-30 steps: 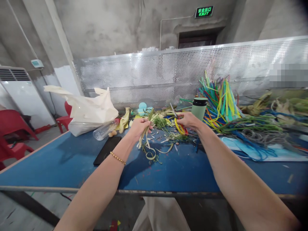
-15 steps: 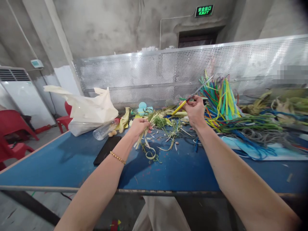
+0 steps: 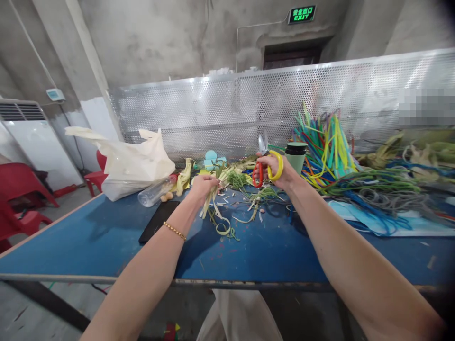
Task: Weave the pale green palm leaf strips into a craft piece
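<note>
My left hand [image 3: 206,187] is closed in a pinch on pale dried plant strips [image 3: 209,203], whose ends hang below the fingers. One strip curls into a loop near the blue table top. Scissors [image 3: 267,171] with one red and one yellow handle are in my right hand [image 3: 282,174], raised above the table with the blades pointing up and slightly apart. Between and behind the hands lie green shredded strands [image 3: 237,181] and small scraps. A green cup with a black lid [image 3: 296,156] stands just behind my right hand.
To the left are a cream plastic bag [image 3: 133,158], a clear bottle [image 3: 152,193] and a black phone [image 3: 158,221]. Colourful strips [image 3: 332,142], tangled cords [image 3: 377,189] and blue face masks [image 3: 384,220] lie on the right. A perforated metal panel [image 3: 213,113] runs along the back.
My right hand has moved left and down and turned the scissors, so their blades now point up and their handles face me. The green cup is now uncovered. My left hand has hardly moved.
</note>
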`<move>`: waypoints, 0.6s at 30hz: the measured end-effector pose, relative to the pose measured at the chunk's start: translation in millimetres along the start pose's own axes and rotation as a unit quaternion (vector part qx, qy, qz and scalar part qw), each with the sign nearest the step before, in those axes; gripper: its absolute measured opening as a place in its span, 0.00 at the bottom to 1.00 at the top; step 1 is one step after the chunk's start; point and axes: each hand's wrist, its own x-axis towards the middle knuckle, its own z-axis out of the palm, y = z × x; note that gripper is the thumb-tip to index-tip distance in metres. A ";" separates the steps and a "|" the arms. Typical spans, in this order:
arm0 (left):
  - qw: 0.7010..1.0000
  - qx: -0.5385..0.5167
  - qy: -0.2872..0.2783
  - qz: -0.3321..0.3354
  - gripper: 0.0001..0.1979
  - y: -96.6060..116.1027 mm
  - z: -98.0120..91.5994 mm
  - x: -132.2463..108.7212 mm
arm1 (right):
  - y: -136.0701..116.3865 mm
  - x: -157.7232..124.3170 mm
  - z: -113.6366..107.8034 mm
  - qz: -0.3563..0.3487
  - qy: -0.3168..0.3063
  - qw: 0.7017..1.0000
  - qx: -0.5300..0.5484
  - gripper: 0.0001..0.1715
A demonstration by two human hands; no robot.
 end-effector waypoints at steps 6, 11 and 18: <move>0.996 0.006 0.085 0.014 0.03 -7.8 -6.9 11.6 | -9.3 -34.8 31.4 0.135 -0.213 0.965 -0.070 0.23; 0.991 0.030 0.121 0.043 0.05 -11.1 -8.3 18.2 | -6.9 -44.3 35.6 0.193 -0.335 0.911 -0.142 0.14; 0.974 0.103 0.179 0.093 0.04 -7.1 -11.2 18.6 | -7.3 -50.6 37.5 0.193 -0.382 0.884 -0.188 0.15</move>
